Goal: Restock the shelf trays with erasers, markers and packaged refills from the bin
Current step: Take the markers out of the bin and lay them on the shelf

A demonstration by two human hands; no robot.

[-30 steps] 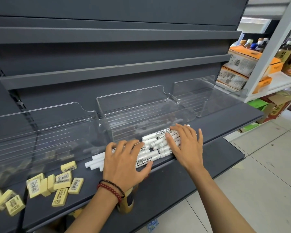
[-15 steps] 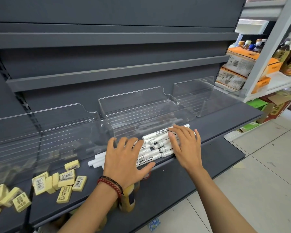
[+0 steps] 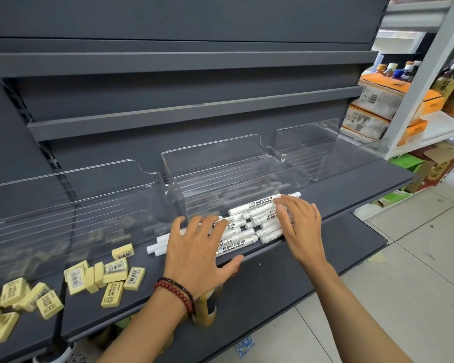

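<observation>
White markers (image 3: pixel 257 204) are lying on the shelf (image 3: pixel 351 189) before the tray (image 3: pixel 220 166), where I am squaring them under my released left hand (image 3: pixel 197 255) and right hand (image 3: pixel 299 230), likely for pushing inside.

The left hand (image 3: pixel 197 254) covers the middles of several white markers (image 3: pixel 257 204), so only their ends show on either side of it. Their far ends are hidden under the right hand (image 3: pixel 300 231). Far left of the left hand, the yellow erasers (image 3: pixel 0 326) are cut by the picture's edge, and their print is blurred. Below the left wrist, a yellow bottle (image 3: pixel 207 307) is mostly hidden behind wrist and shelf (image 3: pixel 152 289).
</observation>
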